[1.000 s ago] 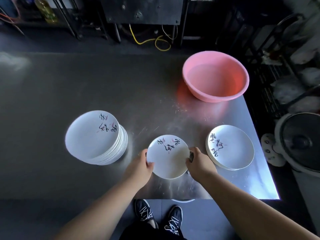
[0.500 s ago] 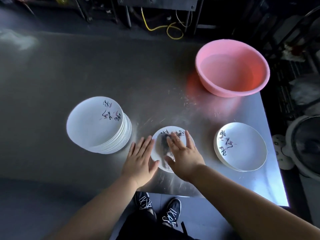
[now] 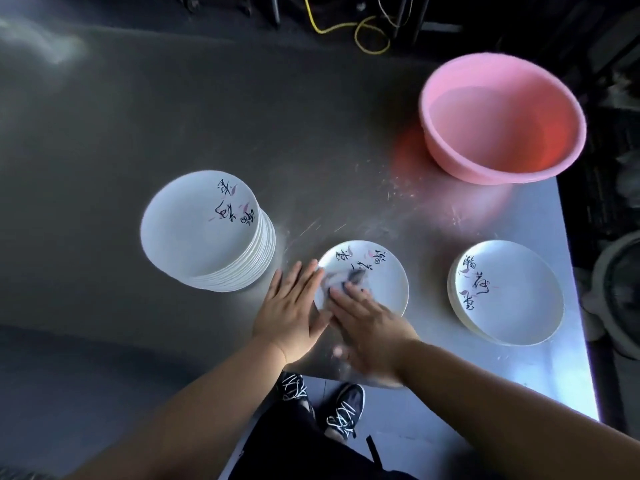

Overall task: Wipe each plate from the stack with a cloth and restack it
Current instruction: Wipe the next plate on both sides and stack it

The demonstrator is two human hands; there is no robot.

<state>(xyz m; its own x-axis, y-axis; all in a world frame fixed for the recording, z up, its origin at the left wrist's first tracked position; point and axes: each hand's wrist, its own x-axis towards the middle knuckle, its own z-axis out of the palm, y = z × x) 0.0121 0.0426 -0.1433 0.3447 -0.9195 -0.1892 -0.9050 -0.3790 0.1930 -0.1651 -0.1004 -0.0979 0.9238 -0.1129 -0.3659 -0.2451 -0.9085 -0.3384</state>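
Note:
A single white plate (image 3: pixel 382 275) with black brush lettering lies on the steel table near its front edge. My right hand (image 3: pixel 370 329) presses a small grey cloth (image 3: pixel 349 280) flat onto the plate's near-left part, fingers straight. My left hand (image 3: pixel 289 306) lies flat with straight fingers against the plate's left rim. A tall stack of the same plates (image 3: pixel 207 233) stands to the left. A low stack of plates (image 3: pixel 505 292) sits to the right.
A pink plastic basin (image 3: pixel 502 116) holding water stands at the table's back right. The table's right edge (image 3: pixel 575 306) runs just past the low stack, with a dark round appliance (image 3: pixel 620 296) beyond it. My shoes (image 3: pixel 322 400) show below the front edge.
My hands let go of the plate's rims. The left hand went flat against the left rim; the right laid the cloth on the plate and slid it toward the near left.

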